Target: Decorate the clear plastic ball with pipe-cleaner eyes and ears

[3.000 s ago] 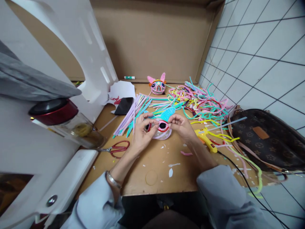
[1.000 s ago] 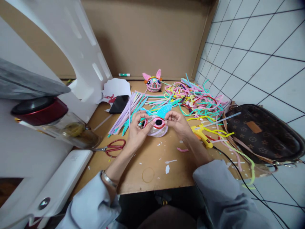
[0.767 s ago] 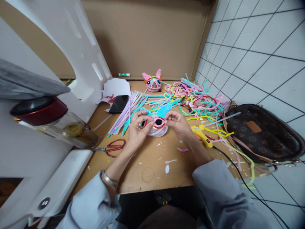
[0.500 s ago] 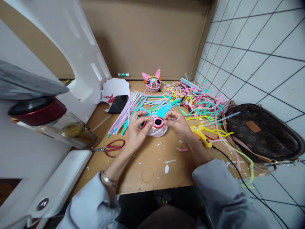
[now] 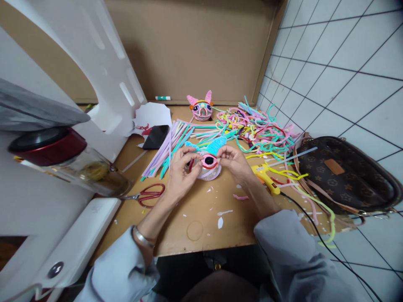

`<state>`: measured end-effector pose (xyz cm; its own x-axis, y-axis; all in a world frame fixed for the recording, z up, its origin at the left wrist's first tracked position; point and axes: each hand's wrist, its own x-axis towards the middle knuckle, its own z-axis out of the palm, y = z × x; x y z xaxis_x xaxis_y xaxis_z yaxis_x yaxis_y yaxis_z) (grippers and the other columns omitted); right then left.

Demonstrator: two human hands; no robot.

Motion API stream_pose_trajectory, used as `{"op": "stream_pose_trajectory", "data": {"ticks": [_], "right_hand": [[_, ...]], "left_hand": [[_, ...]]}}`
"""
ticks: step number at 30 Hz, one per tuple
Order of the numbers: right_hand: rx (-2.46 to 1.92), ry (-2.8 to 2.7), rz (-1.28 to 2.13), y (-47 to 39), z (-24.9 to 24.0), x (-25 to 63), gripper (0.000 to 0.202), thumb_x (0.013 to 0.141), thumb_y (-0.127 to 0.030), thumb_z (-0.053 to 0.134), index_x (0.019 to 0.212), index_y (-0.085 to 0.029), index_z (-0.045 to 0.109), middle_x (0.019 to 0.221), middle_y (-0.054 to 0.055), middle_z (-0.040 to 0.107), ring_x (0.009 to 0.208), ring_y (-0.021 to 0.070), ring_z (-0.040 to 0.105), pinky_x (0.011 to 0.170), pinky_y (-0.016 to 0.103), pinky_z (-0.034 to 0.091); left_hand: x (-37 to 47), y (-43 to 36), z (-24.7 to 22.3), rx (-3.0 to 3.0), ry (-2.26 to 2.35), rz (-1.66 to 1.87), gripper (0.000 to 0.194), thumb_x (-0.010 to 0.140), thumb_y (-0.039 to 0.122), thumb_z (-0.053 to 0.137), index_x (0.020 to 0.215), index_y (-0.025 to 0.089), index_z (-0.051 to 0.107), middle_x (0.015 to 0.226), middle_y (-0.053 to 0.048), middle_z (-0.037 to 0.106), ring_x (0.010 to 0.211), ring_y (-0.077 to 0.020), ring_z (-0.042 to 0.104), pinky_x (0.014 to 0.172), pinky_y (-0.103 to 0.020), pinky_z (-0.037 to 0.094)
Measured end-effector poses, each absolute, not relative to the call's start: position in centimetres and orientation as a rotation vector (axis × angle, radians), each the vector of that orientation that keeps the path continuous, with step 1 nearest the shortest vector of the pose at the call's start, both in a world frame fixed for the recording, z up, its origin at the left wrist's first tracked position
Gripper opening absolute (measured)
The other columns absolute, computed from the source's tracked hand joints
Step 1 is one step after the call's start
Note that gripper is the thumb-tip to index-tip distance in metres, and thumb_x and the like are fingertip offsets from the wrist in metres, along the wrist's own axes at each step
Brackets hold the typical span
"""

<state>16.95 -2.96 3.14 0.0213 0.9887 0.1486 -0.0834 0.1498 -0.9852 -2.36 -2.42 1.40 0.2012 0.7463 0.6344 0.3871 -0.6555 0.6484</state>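
Between my hands is a pipe-cleaner animal head [image 5: 210, 173] with blue ears [image 5: 216, 145], a clear rounded body and a pink-and-red rimmed eye [image 5: 208, 160] with a black centre. My left hand [image 5: 183, 170] grips the head's left side, thumb at the edge of the eye. Thumb and fingers of my right hand [image 5: 232, 161] pinch the eye's right corner. Part of the head's left side is hidden behind my left fingers. Behind it stands a similar head with pink ears [image 5: 202, 110].
Pipe cleaners lie in a straight bundle [image 5: 170, 147] and a tangled heap [image 5: 261, 130]. Red-handled scissors [image 5: 151, 195], a phone [image 5: 156, 137] and a glass bottle [image 5: 94, 170] are on the left. A yellow glue gun [image 5: 266, 178] with a cord and a brown bag [image 5: 346, 174] are on the right.
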Motion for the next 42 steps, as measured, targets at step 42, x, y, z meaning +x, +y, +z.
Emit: {"op": "stream_pose_trajectory", "data": {"ticks": [42], "right_hand": [[-1.029, -1.183, 1.152, -2.87, 2.79, 16.97, 0.018, 0.053, -0.024, 0.071, 0.068, -0.021, 0.060, 0.055, -0.007, 0.046, 0.057, 0.0093, 0.037, 0.056, 0.024, 0.028]], "left_hand": [[-2.09, -2.71, 1.41, 2.324, 1.087, 1.390, 0.015, 0.085, 0.032, 0.065, 0.095, 0.022, 0.064, 0.117, -0.009, 0.067, 0.113, -0.0279, 0.063, 0.099, -0.047, 0.048]]}}
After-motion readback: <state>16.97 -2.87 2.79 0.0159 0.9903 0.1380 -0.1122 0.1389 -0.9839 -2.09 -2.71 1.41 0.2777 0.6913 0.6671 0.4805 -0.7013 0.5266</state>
